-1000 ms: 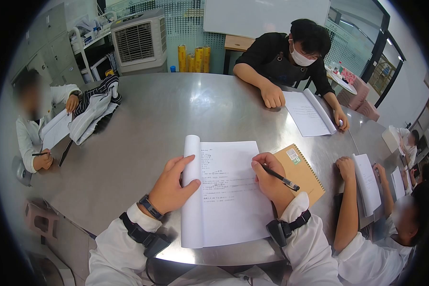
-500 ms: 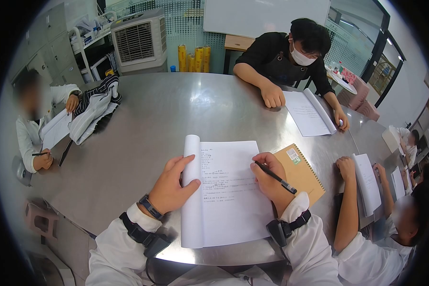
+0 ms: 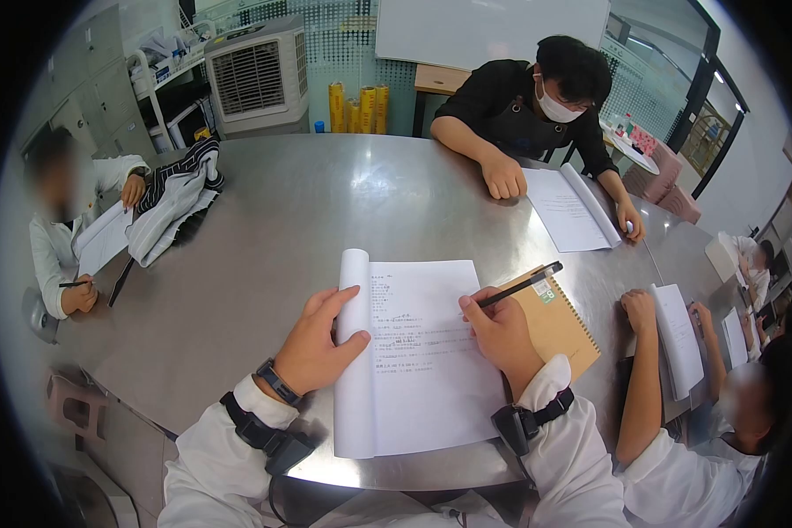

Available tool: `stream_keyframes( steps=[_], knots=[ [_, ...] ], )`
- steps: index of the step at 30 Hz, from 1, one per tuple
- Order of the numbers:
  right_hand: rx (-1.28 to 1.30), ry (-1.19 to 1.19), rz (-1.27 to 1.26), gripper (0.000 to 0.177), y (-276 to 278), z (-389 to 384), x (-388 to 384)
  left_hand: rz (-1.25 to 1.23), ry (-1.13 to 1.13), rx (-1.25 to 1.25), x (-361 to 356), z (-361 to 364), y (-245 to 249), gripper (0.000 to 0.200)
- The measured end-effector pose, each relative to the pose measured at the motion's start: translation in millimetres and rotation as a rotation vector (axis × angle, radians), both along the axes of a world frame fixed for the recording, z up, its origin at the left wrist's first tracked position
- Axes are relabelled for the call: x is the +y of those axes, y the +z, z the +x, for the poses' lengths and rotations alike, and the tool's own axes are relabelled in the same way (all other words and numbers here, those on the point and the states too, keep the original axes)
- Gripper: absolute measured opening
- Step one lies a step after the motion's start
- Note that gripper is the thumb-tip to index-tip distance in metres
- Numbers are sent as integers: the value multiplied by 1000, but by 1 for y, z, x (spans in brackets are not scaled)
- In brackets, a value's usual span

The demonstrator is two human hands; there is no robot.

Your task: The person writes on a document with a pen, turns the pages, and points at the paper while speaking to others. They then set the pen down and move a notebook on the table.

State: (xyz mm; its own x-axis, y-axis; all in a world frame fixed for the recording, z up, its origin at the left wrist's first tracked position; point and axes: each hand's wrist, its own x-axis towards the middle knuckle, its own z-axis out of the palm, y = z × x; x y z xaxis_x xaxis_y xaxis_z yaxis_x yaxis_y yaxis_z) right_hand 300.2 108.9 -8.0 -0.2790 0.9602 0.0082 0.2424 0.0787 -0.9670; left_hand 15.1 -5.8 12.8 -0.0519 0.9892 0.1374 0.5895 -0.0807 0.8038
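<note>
In front of me lies a stack of printed sheets (image 3: 427,396), its left side rolled over into a tube. My left hand (image 3: 317,343) grips this rolled edge, with the thumb and a finger on top; the other fingers are partly hidden. My right hand (image 3: 500,330) rests at the right side of the page, closed around a black pen (image 3: 524,283). The pen slants up to the right, past a brown spiral notebook (image 3: 568,330) that lies partly under my right hand. Lines of print and some handwritten marks fill the upper half of the page.
The metal table (image 3: 264,229) spreads out around the papers. Across it, a masked person (image 3: 519,106) leans over other sheets (image 3: 568,207). Another person at the left writes beside a striped garment (image 3: 176,194). At the right, a person's arm (image 3: 640,378) is close to mine.
The pen has swung round in my right hand: it pointed down to the right over the hand and now points up to the right. My left hand and the sheets stay in place.
</note>
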Motion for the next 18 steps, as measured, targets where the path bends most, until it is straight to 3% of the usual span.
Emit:
stream_keyframes(
  steps=[18],
  knots=[
    [65,-54,46,18,4,-5,-6,27,1,19,-1,0,-2,66]
  ],
)
